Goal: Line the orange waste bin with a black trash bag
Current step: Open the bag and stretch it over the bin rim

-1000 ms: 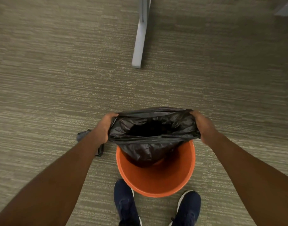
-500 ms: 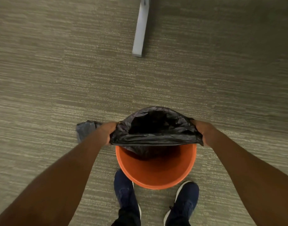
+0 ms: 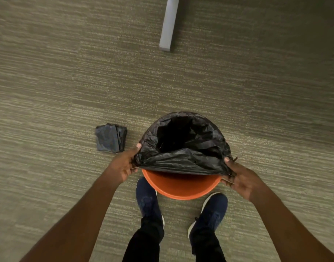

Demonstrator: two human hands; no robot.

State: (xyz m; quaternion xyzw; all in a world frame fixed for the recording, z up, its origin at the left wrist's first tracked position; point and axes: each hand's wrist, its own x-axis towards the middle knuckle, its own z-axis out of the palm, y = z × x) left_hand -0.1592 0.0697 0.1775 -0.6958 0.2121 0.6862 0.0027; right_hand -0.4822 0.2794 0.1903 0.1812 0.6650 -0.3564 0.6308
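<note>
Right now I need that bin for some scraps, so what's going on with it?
A person is lining the orange waste bin with a black trash bag. The left hand and right hand each grip the bag's mouth at the sides. The far rim is covered; the near rim is still bare. Folded spare bags lie on the carpet to the left.

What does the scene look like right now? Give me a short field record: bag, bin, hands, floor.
bag: black trash bag open, far edge over the far rim, near edge not yet over the near rim
bin: orange bin upright on carpet, near rim bare
left hand: left hand gripping the bag's left edge
right hand: right hand gripping the bag's right edge
floor: folded spare bags left of the bin; grey furniture leg beyond
</note>
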